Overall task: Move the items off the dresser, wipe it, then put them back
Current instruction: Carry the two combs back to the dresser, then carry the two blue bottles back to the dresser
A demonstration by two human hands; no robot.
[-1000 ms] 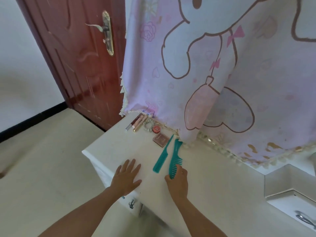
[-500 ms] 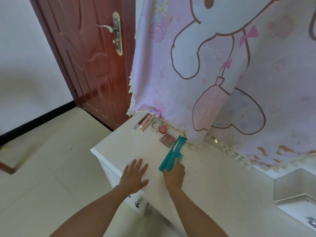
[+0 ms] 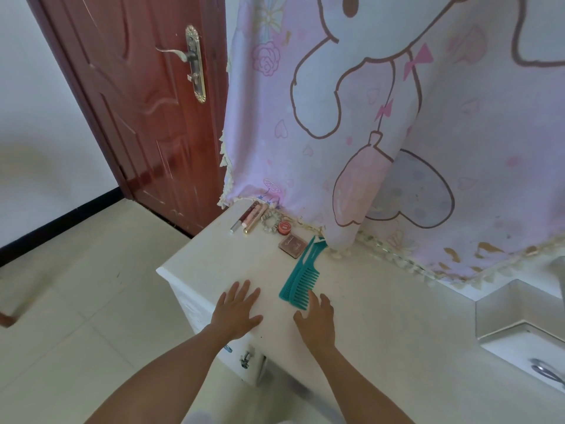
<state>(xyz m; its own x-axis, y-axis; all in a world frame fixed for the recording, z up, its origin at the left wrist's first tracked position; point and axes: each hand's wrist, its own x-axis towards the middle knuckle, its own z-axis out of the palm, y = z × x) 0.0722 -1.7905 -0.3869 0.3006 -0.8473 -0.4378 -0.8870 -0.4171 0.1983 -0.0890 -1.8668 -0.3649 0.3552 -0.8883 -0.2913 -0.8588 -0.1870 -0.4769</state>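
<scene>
Two bare hands, and neither holds anything: the left hand (image 3: 237, 310) lies flat with fingers spread on the white dresser top (image 3: 208, 261) near its front edge, and the right hand (image 3: 316, 321) hovers or rests beside it with fingers loosely extended. The right hand's forefinger reaches the toothed end of a wide-toothed teal plastic comb (image 3: 305, 280) — whether it touches or stops just short I cannot tell. That comb lies flat against a slim teal plastic tail comb (image 3: 288, 286), their handles crossing and pointing toward the back. Beyond them along the rear edge sit a small square brownish-pink compact (image 3: 293, 246), a little round red tin (image 3: 284, 227), a pale fabric scrunchie (image 3: 270, 221) and a cluster of slender cosmetic tubes (image 3: 248, 221), all near the hem of a pink cartoon-print cloth (image 3: 367, 133); a red-brown wooden door (image 3: 143, 117) stands to the left. Every item is on the dresser and no wiping cloth is in view, so this looks like either the start of clearing or the end of putting back — the frame does not settle which. If clearing, the next move calls for closing the right fingers on both combs together; they are thin and lie flat, so a fingertip must get under an edge.
</scene>
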